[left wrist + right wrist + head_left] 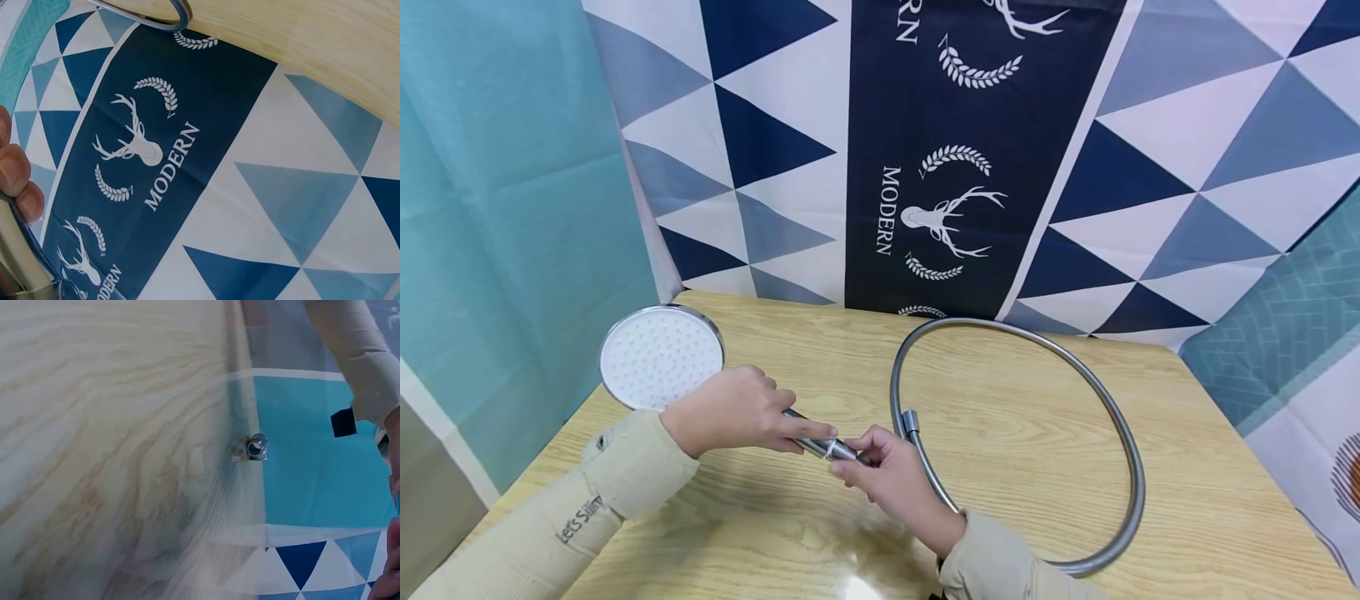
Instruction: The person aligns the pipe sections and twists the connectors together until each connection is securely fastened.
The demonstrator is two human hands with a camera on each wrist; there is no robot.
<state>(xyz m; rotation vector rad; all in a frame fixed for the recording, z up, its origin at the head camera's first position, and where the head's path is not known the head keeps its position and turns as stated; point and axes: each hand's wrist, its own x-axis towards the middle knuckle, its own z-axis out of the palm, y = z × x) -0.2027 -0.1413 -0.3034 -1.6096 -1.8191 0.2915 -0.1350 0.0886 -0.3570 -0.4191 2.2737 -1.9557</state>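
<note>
My left hand [741,412] grips the handle of a chrome shower head [661,357], its index finger stretched along the handle. The white, nozzle-dotted face tilts upward at the left. My right hand [898,475] pinches a metal fitting [844,451] at the handle's lower end, where a pale ring shows. A grey metal shower hose [1138,479] loops over the table, running behind the right hand and sleeve. Its loose end connector [911,421] lies just above that hand. In the left wrist view, fingertips [28,203] touch the shiny handle [22,256].
The wooden table [820,350] reaches back to a patterned cloth [790,167] with triangles and deer heads. A teal cloth [512,208] hangs at the left. In the right wrist view, a small shiny metal piece [256,447] with a round opening stands near the table's edge.
</note>
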